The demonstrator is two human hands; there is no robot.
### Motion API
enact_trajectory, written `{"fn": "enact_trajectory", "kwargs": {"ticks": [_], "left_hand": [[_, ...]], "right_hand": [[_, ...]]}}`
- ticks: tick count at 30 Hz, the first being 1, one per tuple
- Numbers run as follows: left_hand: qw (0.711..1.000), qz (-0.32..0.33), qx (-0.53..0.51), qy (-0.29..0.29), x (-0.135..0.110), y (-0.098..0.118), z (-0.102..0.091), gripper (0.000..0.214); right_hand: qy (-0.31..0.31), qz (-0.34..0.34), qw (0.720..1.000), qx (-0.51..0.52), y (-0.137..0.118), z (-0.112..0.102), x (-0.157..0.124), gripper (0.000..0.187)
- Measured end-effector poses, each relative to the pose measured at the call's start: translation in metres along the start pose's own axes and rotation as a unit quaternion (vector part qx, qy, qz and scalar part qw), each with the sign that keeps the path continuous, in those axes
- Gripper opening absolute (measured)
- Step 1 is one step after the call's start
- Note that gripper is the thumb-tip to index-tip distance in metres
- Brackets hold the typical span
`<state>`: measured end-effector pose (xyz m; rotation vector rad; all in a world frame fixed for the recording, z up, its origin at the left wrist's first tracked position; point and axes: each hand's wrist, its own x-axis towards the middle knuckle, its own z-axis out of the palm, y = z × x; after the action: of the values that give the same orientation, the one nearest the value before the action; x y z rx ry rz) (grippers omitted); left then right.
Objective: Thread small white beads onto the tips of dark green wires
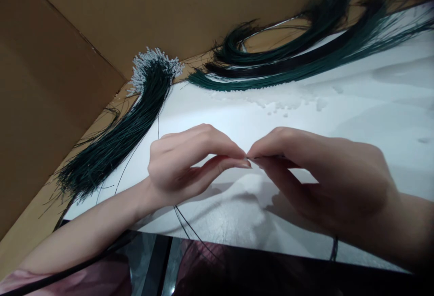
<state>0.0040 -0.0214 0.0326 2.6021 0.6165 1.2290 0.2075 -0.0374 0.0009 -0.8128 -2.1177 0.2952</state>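
Note:
My left hand (190, 162) and my right hand (322, 174) meet fingertip to fingertip over a white sheet (356, 106). Both are pinched shut on a thin dark green wire (185, 223), whose strands trail down from under my left palm toward the near edge. The piece held between the fingertips is too small to make out. A bundle of green wires with white tips (135, 110) lies just left of my left hand.
Long curved bundles of green wire (288, 61) lie across the far side of the sheet. Brown cardboard walls (61, 61) stand behind and to the left. Small white beads (281, 104) are scattered mid-sheet. A dark table edge (271, 260) runs along the front.

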Motion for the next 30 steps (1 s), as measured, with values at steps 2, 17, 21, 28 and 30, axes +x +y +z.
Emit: {"fn": "enact_trajectory", "kwargs": {"ticks": [2,17,21,28,30], "left_hand": [[1.0,0.011,0.0,0.007,-0.0002,-0.0011,0.0016,0.009],[0.997,0.032,0.069,0.024,-0.0028,-0.0033,0.0,0.013],[0.997,0.042,0.061,0.023,-0.0021,-0.0044,0.0013,0.01],[0.998,0.058,0.029,0.025,-0.0022,-0.0049,0.0016,0.011],[0.998,0.052,0.025,0.024,-0.0023,-0.0048,0.0016,0.011]], "right_hand": [[0.0,-0.002,1.0,-0.001,-0.0006,0.0007,-0.0005,0.021],[0.02,0.0,1.0,0.01,-0.0007,0.0003,0.0022,0.017],[0.019,0.0,1.0,0.014,0.0001,0.0007,0.0013,0.014],[0.014,-0.002,1.0,0.002,-0.0003,0.0,0.0019,0.015],[0.014,-0.001,1.0,0.006,-0.0002,0.0003,0.0014,0.016]]}}
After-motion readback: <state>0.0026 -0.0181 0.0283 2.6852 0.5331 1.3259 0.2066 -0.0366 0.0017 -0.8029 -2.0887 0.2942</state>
